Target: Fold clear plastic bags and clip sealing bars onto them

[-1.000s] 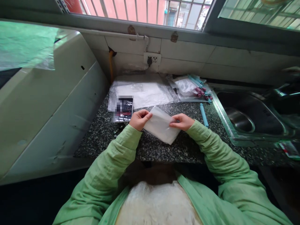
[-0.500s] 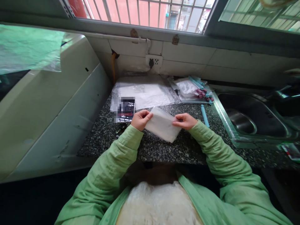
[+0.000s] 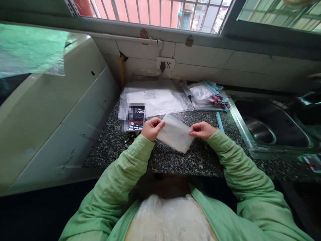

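Translucent plastic bag (image 3: 175, 135), speckled stone counter (image 3: 175, 160)

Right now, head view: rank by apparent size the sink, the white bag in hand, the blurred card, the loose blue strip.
1. sink, clearly largest.
2. white bag, pinched by left hand and right hand.
3. card, somewhat smaller, though it lies farther away.
4. blue strip, thinnest.

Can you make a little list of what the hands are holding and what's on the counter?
left hand: pinches left end of bag
right hand: pinches right end of bag
bag: small, whitish, held over counter
behind: clear plastic sheets, card, blue strip
right: sink
wall: socket
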The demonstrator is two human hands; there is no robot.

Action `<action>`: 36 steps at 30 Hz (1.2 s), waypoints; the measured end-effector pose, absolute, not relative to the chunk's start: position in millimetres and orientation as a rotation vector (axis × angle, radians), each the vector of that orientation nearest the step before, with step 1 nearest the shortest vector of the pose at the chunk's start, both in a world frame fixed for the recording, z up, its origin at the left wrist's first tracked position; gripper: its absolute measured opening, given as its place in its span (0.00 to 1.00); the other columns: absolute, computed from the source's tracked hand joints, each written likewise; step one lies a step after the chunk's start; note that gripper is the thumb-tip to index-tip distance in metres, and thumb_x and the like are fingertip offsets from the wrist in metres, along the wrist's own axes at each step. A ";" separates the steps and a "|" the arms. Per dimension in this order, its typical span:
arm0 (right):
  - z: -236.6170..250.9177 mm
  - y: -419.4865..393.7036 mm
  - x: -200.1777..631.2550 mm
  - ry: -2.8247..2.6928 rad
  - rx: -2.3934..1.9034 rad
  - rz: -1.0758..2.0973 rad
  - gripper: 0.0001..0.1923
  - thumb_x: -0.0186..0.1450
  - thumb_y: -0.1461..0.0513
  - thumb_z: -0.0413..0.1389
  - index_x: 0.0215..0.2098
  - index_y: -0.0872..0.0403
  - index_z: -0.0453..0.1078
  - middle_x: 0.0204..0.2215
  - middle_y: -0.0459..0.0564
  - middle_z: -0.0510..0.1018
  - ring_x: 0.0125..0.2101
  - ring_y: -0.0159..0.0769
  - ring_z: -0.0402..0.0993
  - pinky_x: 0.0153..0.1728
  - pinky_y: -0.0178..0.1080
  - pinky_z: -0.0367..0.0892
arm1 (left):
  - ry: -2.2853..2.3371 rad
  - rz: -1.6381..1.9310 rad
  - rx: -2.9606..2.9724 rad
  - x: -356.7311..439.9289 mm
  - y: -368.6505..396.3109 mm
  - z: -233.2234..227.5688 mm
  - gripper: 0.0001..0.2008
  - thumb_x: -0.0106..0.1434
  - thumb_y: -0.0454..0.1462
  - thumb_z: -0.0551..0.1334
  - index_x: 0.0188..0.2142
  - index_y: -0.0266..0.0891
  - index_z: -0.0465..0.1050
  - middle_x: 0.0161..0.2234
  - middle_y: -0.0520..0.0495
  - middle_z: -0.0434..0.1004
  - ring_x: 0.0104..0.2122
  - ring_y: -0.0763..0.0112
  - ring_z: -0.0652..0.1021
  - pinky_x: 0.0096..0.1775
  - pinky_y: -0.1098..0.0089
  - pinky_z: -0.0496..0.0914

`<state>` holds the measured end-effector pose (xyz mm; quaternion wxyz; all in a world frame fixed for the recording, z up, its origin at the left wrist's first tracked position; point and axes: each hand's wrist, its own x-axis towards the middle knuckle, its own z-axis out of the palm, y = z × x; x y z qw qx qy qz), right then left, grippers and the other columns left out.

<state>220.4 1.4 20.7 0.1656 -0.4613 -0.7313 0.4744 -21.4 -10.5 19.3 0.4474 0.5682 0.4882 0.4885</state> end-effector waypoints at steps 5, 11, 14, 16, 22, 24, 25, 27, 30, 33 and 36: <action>19.1 0.8 218.7 -2.046 -1.325 1.383 0.16 0.47 0.52 0.56 0.19 0.58 0.63 0.15 0.40 0.62 0.19 0.24 0.55 0.23 0.32 0.54 | 1.200 1.223 1.419 -21.9 -10.9 19.4 0.14 0.46 0.44 0.61 0.16 0.36 0.62 0.14 0.56 0.57 0.18 0.80 0.59 0.21 0.75 0.54; 21.0 -2.5 215.6 -1.989 -1.353 1.441 0.16 0.45 0.52 0.57 0.18 0.58 0.63 0.15 0.40 0.62 0.19 0.24 0.55 0.22 0.32 0.53 | 1.200 1.228 1.398 -23.0 -9.5 20.4 0.16 0.44 0.46 0.63 0.15 0.36 0.63 0.13 0.56 0.58 0.17 0.80 0.59 0.21 0.75 0.54; 23.2 -3.9 215.8 -1.955 -1.338 1.435 0.16 0.45 0.52 0.58 0.18 0.58 0.63 0.15 0.40 0.63 0.19 0.24 0.56 0.22 0.32 0.53 | 1.162 1.214 1.329 -24.4 -7.0 17.6 0.19 0.41 0.49 0.64 0.16 0.35 0.64 0.14 0.56 0.60 0.17 0.81 0.60 0.20 0.76 0.55; 23.8 -3.9 216.3 -1.912 -1.330 1.410 0.17 0.44 0.52 0.58 0.18 0.58 0.63 0.15 0.40 0.63 0.19 0.24 0.56 0.22 0.32 0.53 | 1.122 1.213 1.273 -26.1 -4.0 12.0 0.21 0.40 0.52 0.65 0.19 0.35 0.66 0.15 0.55 0.63 0.17 0.80 0.62 0.19 0.76 0.56; 20.5 -0.8 215.7 -1.786 -1.324 1.303 0.20 0.43 0.49 0.59 0.18 0.57 0.62 0.15 0.40 0.62 0.19 0.24 0.56 0.21 0.32 0.54 | 1.067 1.234 1.194 -29.7 3.9 -4.6 0.20 0.44 0.52 0.63 0.21 0.36 0.67 0.12 0.56 0.59 0.12 0.82 0.59 0.15 0.76 0.54; 19.3 -0.5 214.7 -1.758 -1.330 1.295 0.20 0.42 0.49 0.60 0.18 0.57 0.62 0.15 0.41 0.63 0.19 0.24 0.57 0.22 0.32 0.55 | 1.081 1.282 1.178 -28.9 3.7 -4.1 0.18 0.43 0.50 0.64 0.19 0.37 0.66 0.10 0.58 0.57 0.11 0.82 0.58 0.14 0.76 0.53; 19.1 -0.6 214.2 -1.751 -1.332 1.298 0.20 0.42 0.49 0.60 0.18 0.57 0.63 0.15 0.41 0.64 0.19 0.24 0.57 0.22 0.32 0.55 | 1.092 1.307 1.166 -28.3 3.3 -3.0 0.18 0.43 0.49 0.64 0.18 0.37 0.66 0.10 0.58 0.56 0.11 0.82 0.57 0.14 0.76 0.53; 19.1 -1.4 213.6 -1.751 -1.331 1.321 0.20 0.42 0.49 0.60 0.18 0.57 0.63 0.15 0.41 0.64 0.20 0.24 0.58 0.22 0.32 0.56 | 1.114 1.351 1.146 -27.3 2.3 -0.8 0.17 0.42 0.47 0.65 0.17 0.37 0.65 0.10 0.58 0.56 0.11 0.83 0.57 0.14 0.76 0.52; 19.9 -2.9 213.2 -1.767 -1.320 1.392 0.20 0.42 0.50 0.60 0.18 0.57 0.63 0.15 0.41 0.64 0.19 0.24 0.58 0.22 0.32 0.56 | 1.107 1.393 1.127 -26.3 1.2 0.3 0.16 0.42 0.46 0.65 0.16 0.37 0.63 0.10 0.58 0.56 0.11 0.83 0.57 0.14 0.76 0.51; 20.1 -4.2 212.6 -1.796 -1.309 1.481 0.19 0.42 0.51 0.61 0.17 0.58 0.63 0.15 0.40 0.64 0.19 0.23 0.57 0.22 0.32 0.55 | 1.080 1.400 1.093 -25.9 1.1 -1.0 0.16 0.41 0.45 0.66 0.16 0.36 0.64 0.10 0.58 0.56 0.11 0.83 0.57 0.14 0.76 0.52; 20.0 -5.6 211.4 -1.823 -1.300 1.539 0.18 0.42 0.52 0.61 0.17 0.58 0.62 0.14 0.40 0.63 0.18 0.22 0.56 0.21 0.31 0.53 | 1.050 1.381 1.051 -26.4 2.0 -3.6 0.16 0.40 0.45 0.66 0.17 0.37 0.65 0.11 0.58 0.58 0.11 0.83 0.58 0.14 0.77 0.53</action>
